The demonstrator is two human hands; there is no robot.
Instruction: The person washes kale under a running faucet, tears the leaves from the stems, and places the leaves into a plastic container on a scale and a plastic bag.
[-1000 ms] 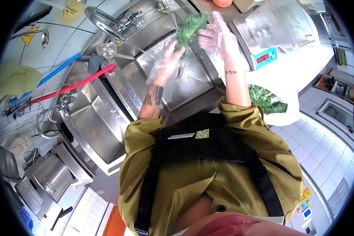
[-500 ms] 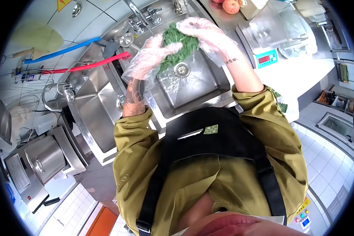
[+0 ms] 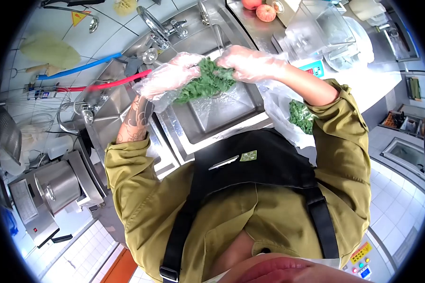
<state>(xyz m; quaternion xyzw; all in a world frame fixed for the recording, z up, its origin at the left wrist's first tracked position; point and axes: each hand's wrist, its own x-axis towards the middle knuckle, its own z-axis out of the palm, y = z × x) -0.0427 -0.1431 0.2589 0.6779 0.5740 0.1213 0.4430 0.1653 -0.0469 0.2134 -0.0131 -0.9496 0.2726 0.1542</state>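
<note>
A bunch of curly green leaves that looks like kale (image 3: 205,86) hangs over the steel sink (image 3: 193,129). My left hand (image 3: 172,75), in a clear plastic glove, is closed on the bunch from the left. On the other side, my gloved right hand (image 3: 248,63) pinches its upper right part. The leaves mostly cover the sink's drain. Water wets the basin floor below them. To the right of the sink, a clear plastic bag (image 3: 281,115) holds more of the same leaves (image 3: 301,115).
Taps (image 3: 158,30) stand at the sink's back edge. A second basin (image 3: 109,118) lies left, with a red hose (image 3: 120,81) across it. On the right counter are a scale (image 3: 316,69), clear containers (image 3: 311,30) and apples (image 3: 265,13). A large pot (image 3: 59,177) sits far left.
Both hands have come down and nearer my body with the leaves, my left hand also shifting left. The leaves now cover most of the drain. The bag at the right shows more fully.
</note>
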